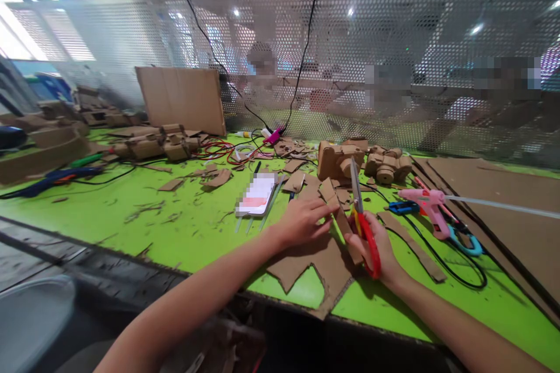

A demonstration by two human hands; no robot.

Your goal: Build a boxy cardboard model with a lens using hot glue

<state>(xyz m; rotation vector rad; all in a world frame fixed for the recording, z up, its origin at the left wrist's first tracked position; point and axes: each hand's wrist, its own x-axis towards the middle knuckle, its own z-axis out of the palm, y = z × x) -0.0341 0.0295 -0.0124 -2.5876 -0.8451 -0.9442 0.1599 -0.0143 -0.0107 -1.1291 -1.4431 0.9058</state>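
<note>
My right hand [380,245] grips red-handled scissors [359,213], blades pointing up and away. My left hand [301,222] lies flat, fingers pressing a narrow cardboard strip [342,222] that runs toward the scissors. Under both hands lies a larger jagged cardboard sheet [321,268] at the near edge of the green table [131,221]. The scissors sit right beside the strip; whether the blades are around it I cannot tell.
A pink glue gun [431,207] with a black cord lies to the right. Cardboard models [363,162] stand behind the hands, a phone [257,193] to the left, and cardboard scraps all over. A cardboard panel [181,99] leans on the perforated screen. Large sheets lie far right.
</note>
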